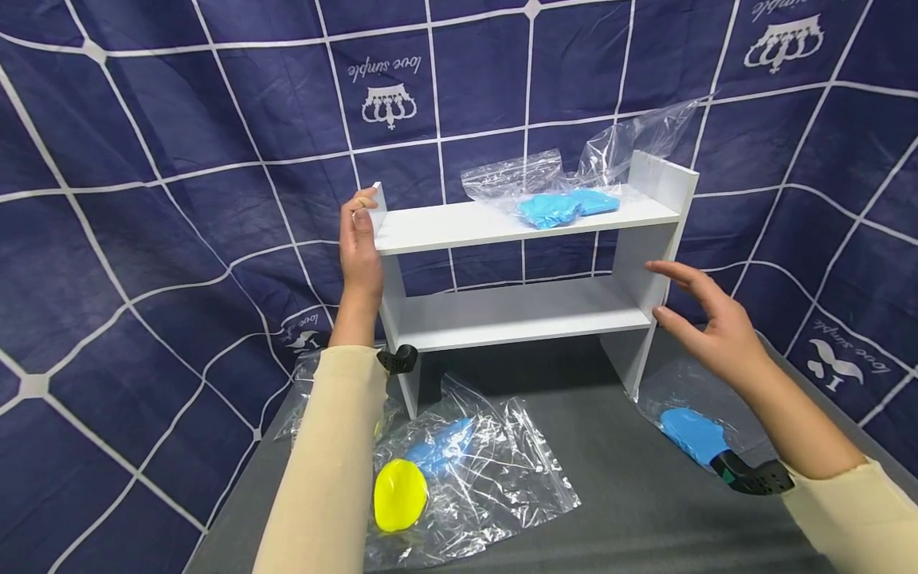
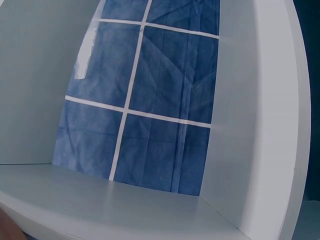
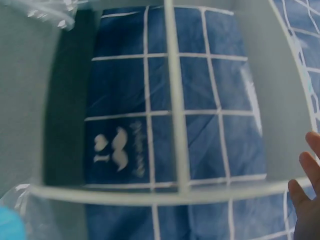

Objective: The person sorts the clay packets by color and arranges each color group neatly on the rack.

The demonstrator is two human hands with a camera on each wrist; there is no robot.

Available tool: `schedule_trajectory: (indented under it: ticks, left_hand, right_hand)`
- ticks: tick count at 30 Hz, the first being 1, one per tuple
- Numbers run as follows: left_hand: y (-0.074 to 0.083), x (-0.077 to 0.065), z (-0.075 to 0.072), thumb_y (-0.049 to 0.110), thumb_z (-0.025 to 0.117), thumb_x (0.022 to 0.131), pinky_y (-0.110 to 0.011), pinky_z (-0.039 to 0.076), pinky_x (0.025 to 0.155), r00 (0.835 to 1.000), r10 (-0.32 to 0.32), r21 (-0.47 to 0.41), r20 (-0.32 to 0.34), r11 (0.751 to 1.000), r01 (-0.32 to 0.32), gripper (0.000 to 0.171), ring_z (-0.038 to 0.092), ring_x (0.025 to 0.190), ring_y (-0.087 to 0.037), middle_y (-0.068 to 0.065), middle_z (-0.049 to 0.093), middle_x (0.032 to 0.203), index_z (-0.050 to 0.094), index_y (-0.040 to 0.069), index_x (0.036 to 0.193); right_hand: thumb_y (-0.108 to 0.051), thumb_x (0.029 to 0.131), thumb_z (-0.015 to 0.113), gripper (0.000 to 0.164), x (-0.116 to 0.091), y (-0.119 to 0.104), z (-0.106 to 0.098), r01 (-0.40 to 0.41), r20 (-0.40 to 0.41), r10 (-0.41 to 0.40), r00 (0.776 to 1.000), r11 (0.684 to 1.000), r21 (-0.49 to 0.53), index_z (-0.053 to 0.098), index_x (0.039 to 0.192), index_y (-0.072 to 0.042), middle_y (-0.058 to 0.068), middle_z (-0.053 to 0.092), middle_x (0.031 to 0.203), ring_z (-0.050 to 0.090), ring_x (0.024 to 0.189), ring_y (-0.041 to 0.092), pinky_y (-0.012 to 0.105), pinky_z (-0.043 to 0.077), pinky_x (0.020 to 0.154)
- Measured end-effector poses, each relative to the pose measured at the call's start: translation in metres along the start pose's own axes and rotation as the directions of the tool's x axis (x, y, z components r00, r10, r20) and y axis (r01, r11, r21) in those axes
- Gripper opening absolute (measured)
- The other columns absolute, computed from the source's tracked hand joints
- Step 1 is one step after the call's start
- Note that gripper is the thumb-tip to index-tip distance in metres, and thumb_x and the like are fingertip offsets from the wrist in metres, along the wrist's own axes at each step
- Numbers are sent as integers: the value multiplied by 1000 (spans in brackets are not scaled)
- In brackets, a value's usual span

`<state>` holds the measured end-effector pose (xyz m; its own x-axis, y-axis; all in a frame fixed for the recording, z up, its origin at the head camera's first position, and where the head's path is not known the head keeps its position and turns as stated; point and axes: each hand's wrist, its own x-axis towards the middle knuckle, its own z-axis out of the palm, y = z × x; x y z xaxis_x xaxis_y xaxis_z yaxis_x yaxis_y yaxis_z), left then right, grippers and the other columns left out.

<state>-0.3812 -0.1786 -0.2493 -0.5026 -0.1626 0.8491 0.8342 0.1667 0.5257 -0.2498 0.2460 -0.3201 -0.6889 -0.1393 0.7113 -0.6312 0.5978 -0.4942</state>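
Note:
A white two-tier shelf [image 1: 516,315] stands upright on the grey surface. My left hand [image 1: 362,247] is at the top of its left side panel, bent fingers touching the outer side near the upper edge. In the left wrist view only a sliver of that hand [image 2: 9,225] shows, outside the panel. My right hand [image 1: 710,323] is beside the right side panel [image 1: 645,263], thumb and fingers spread apart with nothing between them. In the right wrist view its fingertips [image 3: 312,170] are near the panel. On the upper board lie light-blue pieces [image 1: 552,210] with clear plastic bags [image 1: 512,177].
In front of the shelf, a clear zip bag [image 1: 502,478] lies with a blue piece [image 1: 445,446] and a yellow round piece [image 1: 400,494]. Another blue piece [image 1: 692,434] lies at the right, under my right forearm. A navy checked cloth [image 1: 215,199] hangs behind.

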Motion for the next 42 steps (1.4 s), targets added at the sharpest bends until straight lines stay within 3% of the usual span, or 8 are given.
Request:
schedule_trajectory:
  ticks: [2,7,15,20,26,33,35,42]
  left_hand:
    - [0,0,0,9,30,107,-25,24,122,1000,2,-1,-5,1000,-2,21,42,143,-17,-18,53,141,48,-2,105]
    - [1,0,1,9,29,107,-25,23,122,1000,-7,-5,5,1000,7,25,39,146,-23,-20,52,142,45,-11,108]
    - [3,-1,1,14,30,108,-25,24,122,1000,-2,-7,9,1000,2,32,42,143,-14,-20,52,142,42,-15,112]
    - [4,-2,2,13,30,108,-25,24,122,1000,0,-7,6,1000,0,31,42,143,-16,-20,52,141,41,-15,111]
    - [4,-1,2,8,29,106,-25,24,122,1000,1,-4,4,1000,-1,24,41,144,-23,-21,53,141,44,-11,108]
    - [3,-1,0,11,30,107,-25,24,122,1000,-2,2,6,1000,2,26,42,142,-15,-18,53,141,52,24,101]
    - [3,-1,0,12,30,107,-25,24,122,1000,-4,2,6,1000,4,27,42,142,-13,-18,53,141,51,27,101]
    - [3,0,1,9,29,107,-25,24,122,1000,-6,0,-2,1000,6,24,42,142,-15,-19,53,141,45,-10,108]
  right_hand:
    - [-6,92,66,61,-13,7,-3,-40,9,40,999,999,-23,48,148,-20,-23,46,148,38,128,-15,6,26,101]
    - [-3,90,69,69,-50,32,-10,-99,68,100,993,995,-18,43,152,-18,-22,40,153,32,129,-15,5,24,97]
    - [-7,90,72,75,-104,75,-7,-188,171,192,967,981,-37,37,155,-19,-35,32,149,24,132,-25,-6,18,98]
    - [-13,91,72,77,-130,97,-4,-243,229,253,940,967,-70,32,157,-22,-34,25,153,15,131,-27,1,7,106]
    - [-15,89,74,80,-152,113,1,-251,257,267,929,963,-96,32,156,-18,-35,24,152,13,127,-27,4,2,108]
    - [-10,83,78,81,-162,124,8,-197,265,208,942,978,-67,37,152,-5,-42,24,146,15,129,-29,-6,7,99]
    - [-8,80,80,81,-164,128,9,-176,265,186,946,983,-61,39,150,-2,-43,24,144,16,130,-29,-7,10,98]
    - [-9,79,81,82,-170,139,13,-195,268,208,941,978,-73,39,150,-3,-47,22,139,17,125,-31,-8,10,96]
